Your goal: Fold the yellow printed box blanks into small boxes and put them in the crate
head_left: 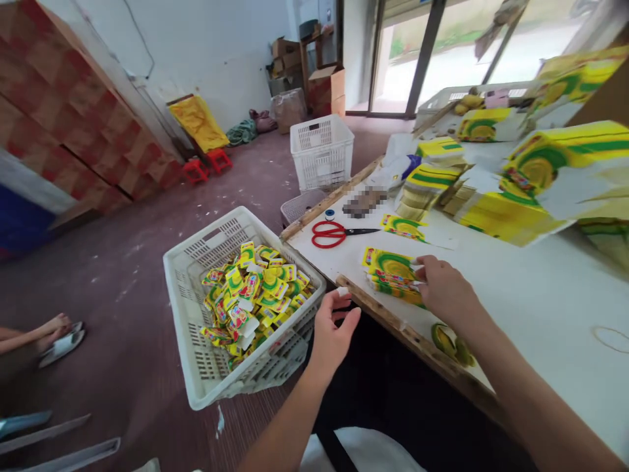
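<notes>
My right hand (449, 292) pinches the right edge of a flat yellow-and-green printed carton (393, 263) on the white tabletop, where several such cartons overlap. Nearer the table's wooden edge, my left hand (335, 331) hovers with thumb and fingers apart and nothing between them. Something white, like tape, covers one of its fingertips (343, 292). To its left, a white plastic crate (179, 295) holds a heap of small yellow cartons (260, 288). Red-handled scissors (330, 234) lie beyond the cartons, beside a small blue-and-white roll (329, 214).
Stacks of flat yellow cartons (515, 213) fill the table's far right. Green-yellow round objects (449, 344) lie by my right forearm, and a rubber band (610, 338) farther right. Another white crate (322, 151) stands beyond the table. A person's sandalled foot (61, 334) shows at left.
</notes>
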Tool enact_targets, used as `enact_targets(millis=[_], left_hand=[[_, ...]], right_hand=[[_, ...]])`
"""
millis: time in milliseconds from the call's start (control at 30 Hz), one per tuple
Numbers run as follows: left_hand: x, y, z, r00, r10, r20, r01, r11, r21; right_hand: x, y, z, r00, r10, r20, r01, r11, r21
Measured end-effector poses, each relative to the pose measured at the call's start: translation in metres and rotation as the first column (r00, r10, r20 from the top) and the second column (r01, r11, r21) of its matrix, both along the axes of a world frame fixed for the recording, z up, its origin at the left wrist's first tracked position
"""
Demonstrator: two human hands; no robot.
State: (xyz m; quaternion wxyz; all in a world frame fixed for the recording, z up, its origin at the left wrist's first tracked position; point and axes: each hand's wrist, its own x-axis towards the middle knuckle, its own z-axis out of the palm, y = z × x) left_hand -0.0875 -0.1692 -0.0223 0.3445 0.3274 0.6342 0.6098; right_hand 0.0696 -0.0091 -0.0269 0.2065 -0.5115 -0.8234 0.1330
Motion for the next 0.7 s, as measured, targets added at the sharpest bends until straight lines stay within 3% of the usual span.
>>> enact_targets(millis=[167,267,333,400,467,533,600,700], left_hand=[[0.007,-0.002,0.009,0.995,-0.037,0.096,0.037,0.999,0.004],[0.012,0.0,0.01,0.969,-0.101,0.224,0.095,0.995,0.036],[0.017,0.004,0.014,0.938,-0.123,0.325,0.085,0.988,0.129],[0.021,0.011,0.021,0.897,-0.119,0.425,0.029,0.977,0.211],[0.023,0.018,0.032,0.86,-0.066,0.506,-0.048,0.976,0.21],[0.023,0.023,0.044,0.842,0.02,0.54,-0.131,0.977,0.167],[0.022,0.026,0.05,0.844,0.103,0.526,-0.213,0.965,0.154],[0.022,0.024,0.048,0.877,0.157,0.455,-0.243,0.96,0.137]], right_hand=[[0.004,0.0,0.0,0.982,-0.008,-0.19,0.005,1.0,-0.018],[0.004,-0.021,0.012,0.901,-0.051,-0.432,-0.009,0.991,-0.135],[-0.001,-0.046,0.022,0.809,-0.038,-0.587,-0.106,0.972,-0.208],[-0.009,-0.075,0.031,0.724,0.06,-0.687,-0.281,0.936,-0.214],[-0.019,-0.102,0.038,0.654,0.124,-0.746,-0.413,0.885,-0.215],[-0.027,-0.123,0.042,0.595,0.112,-0.796,-0.458,0.861,-0.221],[-0.033,-0.135,0.043,0.577,0.096,-0.811,-0.474,0.848,-0.237],[-0.035,-0.137,0.042,0.596,0.077,-0.799,-0.489,0.824,-0.286]])
